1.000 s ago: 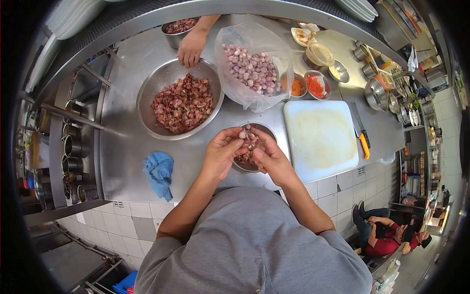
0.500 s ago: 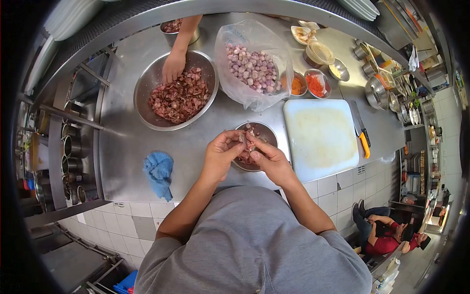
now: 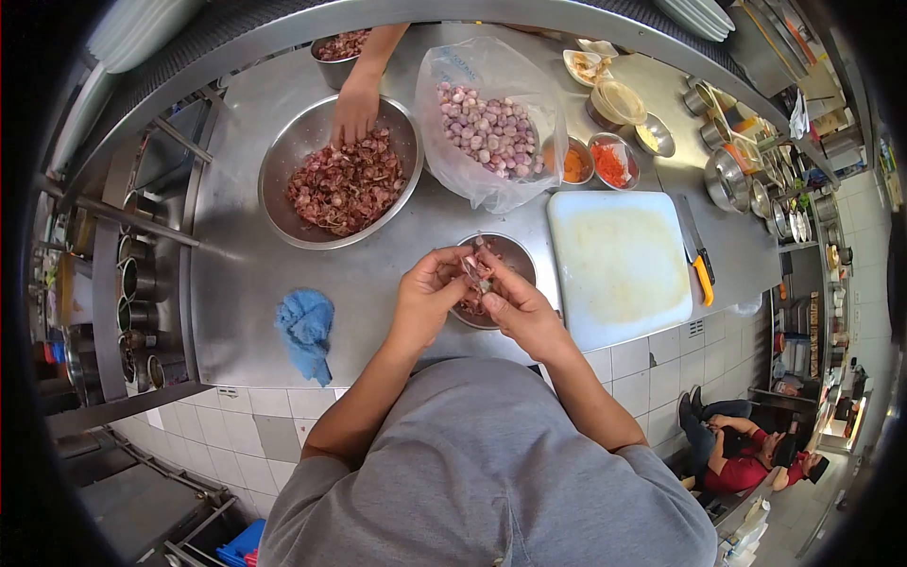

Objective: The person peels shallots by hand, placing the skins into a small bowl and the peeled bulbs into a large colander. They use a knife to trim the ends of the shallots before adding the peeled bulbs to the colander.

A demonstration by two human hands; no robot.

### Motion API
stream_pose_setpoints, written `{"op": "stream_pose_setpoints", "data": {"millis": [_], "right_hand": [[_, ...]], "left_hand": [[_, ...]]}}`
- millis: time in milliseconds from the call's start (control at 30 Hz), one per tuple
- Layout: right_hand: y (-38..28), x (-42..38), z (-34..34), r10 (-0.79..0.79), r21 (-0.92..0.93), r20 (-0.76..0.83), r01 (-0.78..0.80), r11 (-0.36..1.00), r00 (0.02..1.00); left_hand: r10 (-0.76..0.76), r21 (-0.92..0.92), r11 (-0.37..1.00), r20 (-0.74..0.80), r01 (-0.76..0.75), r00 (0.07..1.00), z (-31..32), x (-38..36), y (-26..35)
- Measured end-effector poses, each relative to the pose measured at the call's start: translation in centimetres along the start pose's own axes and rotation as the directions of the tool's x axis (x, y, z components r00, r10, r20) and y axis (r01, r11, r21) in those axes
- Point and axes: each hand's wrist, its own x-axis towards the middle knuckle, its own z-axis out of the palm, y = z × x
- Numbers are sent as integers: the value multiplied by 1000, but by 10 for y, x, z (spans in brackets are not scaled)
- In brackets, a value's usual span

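Observation:
My left hand (image 3: pixel 427 293) and my right hand (image 3: pixel 521 307) meet over a small metal bowl (image 3: pixel 527 267). Between their fingertips they pinch a small reddish-brown, partly translucent piece (image 3: pixel 480 267), whose kind I cannot make out. Similar dark reddish scraps lie in the bowl, mostly hidden by my hands. Beyond, a large metal bowl (image 3: pixel 282 215) holds a heap of reddish-brown pieces (image 3: pixel 345 189). Another person's hand (image 3: pixel 356 111) reaches into that heap from the far side. A clear plastic bag (image 3: pixel 491 196) of pinkish-purple shallots (image 3: pixel 487 132) stands beside it.
To the right lie a white cutting board (image 3: pixel 619 260) and a knife with a yellow handle (image 3: pixel 703 274). A blue cloth (image 3: pixel 305 331) is crumpled at the left. Small bowls of orange pieces (image 3: pixel 574 165) and red shreds (image 3: pixel 612 165) stand behind the board. A metal shelf (image 3: pixel 397 28) overhangs the far edge.
The other person's hand has shifted slightly right in the large bowl. My hands stay nearly in place, with the piece turned a little between my fingertips.

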Motion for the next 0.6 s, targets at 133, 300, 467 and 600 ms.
{"op": "stream_pose_setpoints", "data": {"millis": [133, 300, 467, 600], "right_hand": [[5, -1, -1, 19, -100, -28, -21, 995, 999], [4, -1, 2, 91, -51, -85, -96, 994, 992], [0, 3, 2, 144, 182, -154, -116, 977, 978], [1, 1, -11, 193, 180, -100, -173, 968, 976]], "left_hand": [[71, 17, 997, 28, -72, 997, 0, -3, -1], [54, 1, 999, -5, -54, 999, -2, -2, -5], [-5, -62, 998, -44, 2, 999, -2, -2, 4], [-33, -98, 995, -31, 30, 999, -4, -1, 5]]}}
